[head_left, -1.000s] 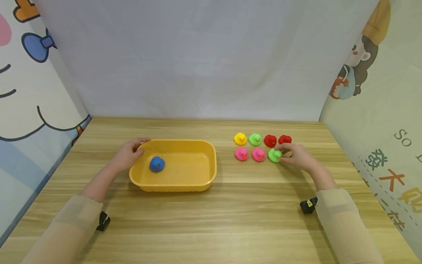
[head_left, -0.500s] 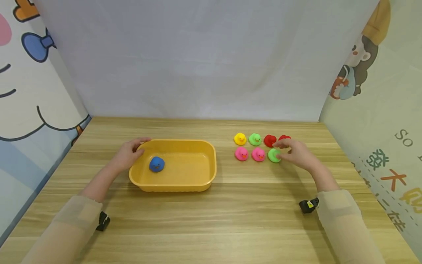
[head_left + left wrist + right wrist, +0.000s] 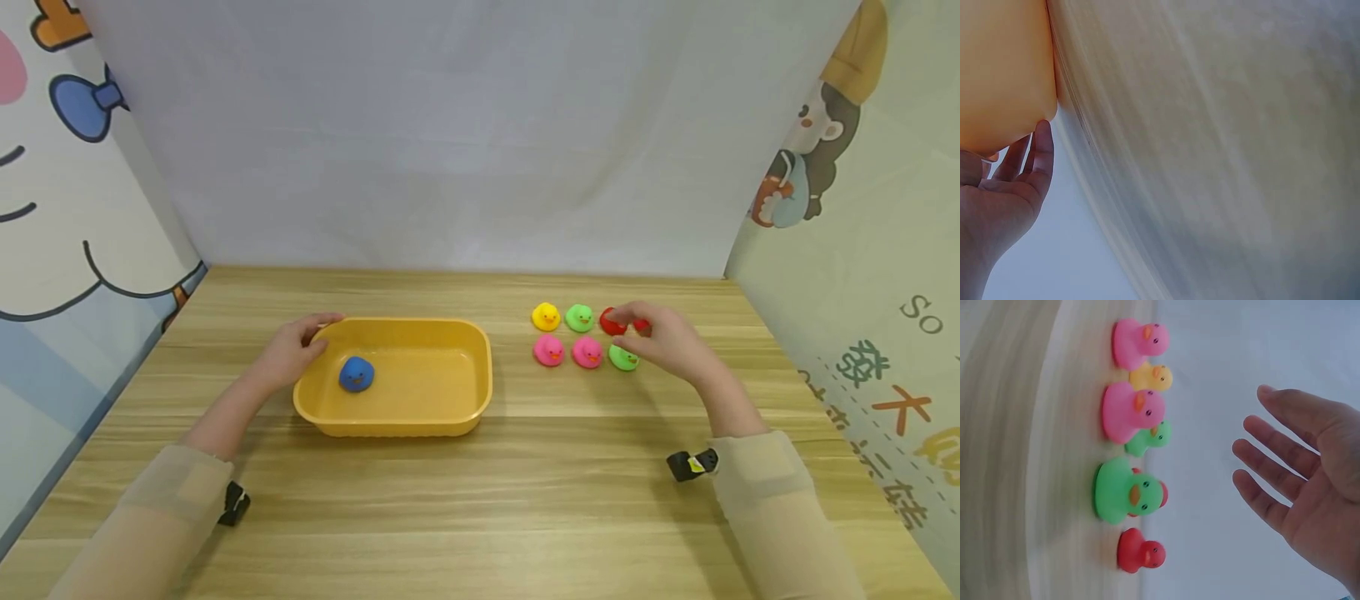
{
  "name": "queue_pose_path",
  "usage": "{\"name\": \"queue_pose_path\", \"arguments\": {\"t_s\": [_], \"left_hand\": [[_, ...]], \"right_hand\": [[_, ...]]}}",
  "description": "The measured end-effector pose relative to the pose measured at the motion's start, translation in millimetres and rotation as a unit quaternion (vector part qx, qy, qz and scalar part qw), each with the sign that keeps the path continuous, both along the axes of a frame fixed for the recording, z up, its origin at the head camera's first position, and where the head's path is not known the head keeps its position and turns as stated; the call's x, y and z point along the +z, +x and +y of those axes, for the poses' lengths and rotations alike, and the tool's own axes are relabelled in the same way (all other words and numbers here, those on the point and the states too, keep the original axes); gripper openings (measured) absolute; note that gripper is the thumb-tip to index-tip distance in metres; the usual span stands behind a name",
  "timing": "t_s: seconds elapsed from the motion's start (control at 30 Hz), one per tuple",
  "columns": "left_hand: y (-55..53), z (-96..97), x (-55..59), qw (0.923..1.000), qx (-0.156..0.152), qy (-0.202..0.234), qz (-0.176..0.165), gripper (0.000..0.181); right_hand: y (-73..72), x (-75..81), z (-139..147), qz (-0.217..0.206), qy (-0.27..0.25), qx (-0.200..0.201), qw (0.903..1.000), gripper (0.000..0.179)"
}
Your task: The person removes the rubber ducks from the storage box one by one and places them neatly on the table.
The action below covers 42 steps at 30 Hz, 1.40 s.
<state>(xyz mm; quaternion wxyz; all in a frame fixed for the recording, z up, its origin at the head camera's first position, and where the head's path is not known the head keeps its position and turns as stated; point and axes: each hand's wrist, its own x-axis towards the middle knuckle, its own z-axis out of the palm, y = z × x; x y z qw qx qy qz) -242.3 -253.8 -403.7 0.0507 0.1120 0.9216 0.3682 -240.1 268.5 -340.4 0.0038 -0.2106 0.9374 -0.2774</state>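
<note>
My left hand point(image 3: 288, 354) holds the left end of a yellow plastic basin point(image 3: 397, 429), thumb at the rim and fingers against the outer wall in the left wrist view. Inside the basin sits a blue rubber duck point(image 3: 356, 374). My right hand point(image 3: 667, 342) hovers over the right end of two rows of ducks, holding nothing; the right wrist view shows its fingers extended and apart from them. Nearest below it are a green duck point(image 3: 1119, 492) and a red duck point(image 3: 1138, 551). In the head view the hand partly covers both red ducks and the near green one.
Farther left in the rows are two pink ducks point(image 3: 549, 351), a yellow duck point(image 3: 546, 317) and another green duck point(image 3: 579, 317). They all stand on a wood-grain table point(image 3: 480, 517). A pale cloth backdrop point(image 3: 450, 150) rises behind the table's far edge.
The right hand has let go of the near green duck and lifted slightly up and away. That duck stays in its row. The left hand and basin have not visibly moved.
</note>
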Motion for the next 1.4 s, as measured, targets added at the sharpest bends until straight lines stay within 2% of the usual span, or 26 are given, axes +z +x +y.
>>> {"name": "queue_pose_path", "arguments": {"t_s": [0.37, 0.6, 0.9, 1.2, 1.4], "left_hand": [[0.2, 0.3, -0.8, 0.9999, -0.002, -0.004, 0.014, 0.042], [1.7, 1.1, 0.4, 0.9999, -0.003, -0.005, 0.01, 0.042], [-0.5, -0.5, -2.5, 0.9999, -0.004, 0.0, 0.01, 0.042], [-3.8, -3.9, -2.2, 0.9997, -0.021, 0.005, 0.006, 0.042], [-5.3, -5.6, 2.7, 0.9992, -0.038, 0.009, -0.008, 0.043]], "right_hand": [[4.8, 10.9, -26.4, 0.038, -0.002, 0.002, 0.9993, 0.033], [7.8, 12.4, -45.0, 0.061, -0.042, 0.006, 0.9973, 0.033], [10.8, 12.8, -70.1, 0.117, -0.106, 0.028, 0.9871, 0.032], [15.5, 14.8, -99.4, 0.14, -0.163, 0.047, 0.9755, 0.035], [16.6, 13.8, -117.0, 0.142, -0.172, 0.05, 0.9736, 0.034]]}}
